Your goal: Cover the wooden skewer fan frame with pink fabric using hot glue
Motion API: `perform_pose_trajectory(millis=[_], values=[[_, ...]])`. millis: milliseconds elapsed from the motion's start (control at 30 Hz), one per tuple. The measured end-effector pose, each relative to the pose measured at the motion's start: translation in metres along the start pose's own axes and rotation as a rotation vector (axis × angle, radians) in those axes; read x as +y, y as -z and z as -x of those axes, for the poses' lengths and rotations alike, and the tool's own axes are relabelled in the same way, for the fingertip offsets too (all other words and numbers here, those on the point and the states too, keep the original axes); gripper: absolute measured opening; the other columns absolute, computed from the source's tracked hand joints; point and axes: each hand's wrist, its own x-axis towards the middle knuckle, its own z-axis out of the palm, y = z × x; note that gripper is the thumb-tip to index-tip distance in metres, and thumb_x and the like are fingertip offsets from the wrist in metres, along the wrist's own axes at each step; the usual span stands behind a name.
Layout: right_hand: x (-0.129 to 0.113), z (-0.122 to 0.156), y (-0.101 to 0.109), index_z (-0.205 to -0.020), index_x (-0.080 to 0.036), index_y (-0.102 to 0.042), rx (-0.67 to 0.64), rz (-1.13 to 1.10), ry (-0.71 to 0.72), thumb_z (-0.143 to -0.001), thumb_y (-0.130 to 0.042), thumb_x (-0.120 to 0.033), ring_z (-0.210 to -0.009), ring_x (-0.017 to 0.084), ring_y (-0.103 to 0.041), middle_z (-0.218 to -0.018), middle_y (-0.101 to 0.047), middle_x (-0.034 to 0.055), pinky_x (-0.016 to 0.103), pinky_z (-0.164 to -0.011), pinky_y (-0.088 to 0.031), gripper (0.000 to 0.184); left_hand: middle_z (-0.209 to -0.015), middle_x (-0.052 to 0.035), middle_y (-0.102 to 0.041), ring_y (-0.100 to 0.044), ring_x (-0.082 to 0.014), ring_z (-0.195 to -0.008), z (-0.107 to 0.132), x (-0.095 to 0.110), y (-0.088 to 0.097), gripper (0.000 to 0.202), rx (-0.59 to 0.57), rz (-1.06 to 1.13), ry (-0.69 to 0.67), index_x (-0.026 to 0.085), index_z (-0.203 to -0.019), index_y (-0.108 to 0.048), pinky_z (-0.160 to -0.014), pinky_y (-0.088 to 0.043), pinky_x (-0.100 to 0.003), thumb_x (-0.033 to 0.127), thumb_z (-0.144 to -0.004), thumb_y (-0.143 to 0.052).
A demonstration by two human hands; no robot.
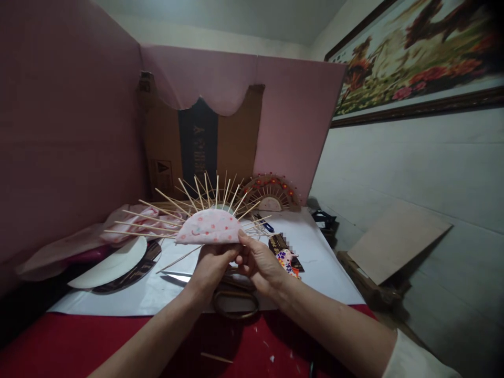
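Observation:
Both my hands hold up a half-round fan piece (208, 227) covered in pink dotted cloth, with several thin wooden sticks (157, 218) fanning out of its curved edge. My left hand (212, 265) grips its lower edge from below, fingers closed. My right hand (262, 265) pinches the right corner of the cloth between thumb and fingers. A loose stick slants down under the piece towards the white sheet. Large scissors (232, 294) lie on the table just under my hands.
A white sheet (318, 262) covers the red table (79, 341). A white half-disc (114, 262) and pink cloth (129, 220) lie at left. A finished red-beaded fan (271, 194) stands at the back against a pink cardboard screen (291, 115). Floral scraps (286, 258) lie at right.

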Motion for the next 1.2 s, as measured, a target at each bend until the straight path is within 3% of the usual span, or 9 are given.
perform_pose_trajectory(millis=[200,300,433,600,833,1067,1200], values=[[0.001,-0.002,0.002,-0.065,-0.015,-0.058,0.022,-0.014,0.045,-0.064,-0.075,-0.041,-0.039,0.004,-0.043,-0.049,-0.055,-0.0047,0.013,-0.035,-0.029,0.031,-0.072,-0.0056,-0.069,-0.06,-0.0186,-0.066,0.0,0.001,0.0,0.021,-0.03,0.091,0.021,0.015,-0.077,-0.071,-0.058,-0.04,-0.027,0.028,-0.061,-0.075],[-0.001,-0.002,0.003,-0.068,-0.015,-0.058,0.037,-0.035,0.109,-0.063,-0.076,-0.036,-0.041,0.004,-0.042,-0.052,-0.056,-0.0049,0.013,-0.036,-0.026,0.028,-0.077,-0.0058,-0.07,-0.06,-0.0179,-0.069,-0.001,0.002,0.003,0.023,0.021,0.112,-0.013,0.015,-0.08,-0.07,-0.059,-0.041,-0.027,0.029,-0.063,-0.074],[-0.004,-0.001,0.001,-0.068,-0.015,-0.057,0.022,0.039,0.199,-0.067,-0.074,-0.035,-0.041,0.004,-0.039,-0.054,-0.055,-0.0044,0.015,-0.037,-0.023,0.026,-0.076,-0.003,-0.069,-0.061,-0.0166,-0.072,-0.004,0.003,0.01,0.019,0.14,0.38,0.021,0.015,-0.077,-0.067,-0.065,-0.044,-0.028,0.032,-0.068,-0.07],[-0.003,-0.001,-0.001,-0.066,-0.015,-0.056,0.023,0.134,0.322,-0.068,-0.072,-0.039,-0.041,0.005,-0.036,-0.054,-0.053,-0.0042,0.018,-0.038,-0.022,0.029,-0.079,-0.0046,-0.068,-0.061,-0.0151,-0.073,-0.006,0.004,0.012,0.019,0.085,0.61,0.108,0.013,-0.082,-0.065,-0.07,-0.046,-0.029,0.025,-0.069,-0.07],[-0.005,-0.001,0.002,-0.067,-0.017,-0.056,-0.008,0.117,0.317,-0.068,-0.072,-0.044,-0.044,0.006,-0.036,-0.052,-0.05,-0.0054,0.019,-0.04,-0.022,0.031,-0.078,-0.0021,-0.067,-0.06,-0.0159,-0.074,-0.005,0.01,0.009,0.016,0.108,0.647,-0.037,0.015,-0.079,-0.065,-0.065,-0.047,-0.029,0.017,-0.065,-0.072],[-0.009,0.003,-0.003,-0.067,-0.017,-0.057,-0.02,0.121,0.3,-0.065,-0.075,-0.043,-0.046,0.006,-0.039,-0.06,-0.057,-0.0035,0.018,-0.04,-0.023,0.031,-0.076,-0.0004,-0.066,-0.059,-0.0159,-0.076,-0.003,0.013,0.007,0.014,0.119,0.591,-0.086,0.017,-0.076,-0.067,-0.064,-0.047,-0.028,0.015,-0.064,-0.073],[-0.004,0.0,0.0,-0.069,-0.017,-0.06,0.019,0.203,0.262,-0.067,-0.071,-0.047,-0.043,0.005,-0.037,-0.06,-0.059,-0.0021,0.018,-0.038,-0.02,0.033,-0.074,0.0013,-0.064,-0.057,-0.0145,-0.075,-0.004,0.015,0.008,0.014,0.197,0.556,-0.135,0.018,-0.074,-0.066,-0.063,-0.045,-0.027,0.016,-0.063,-0.074]])
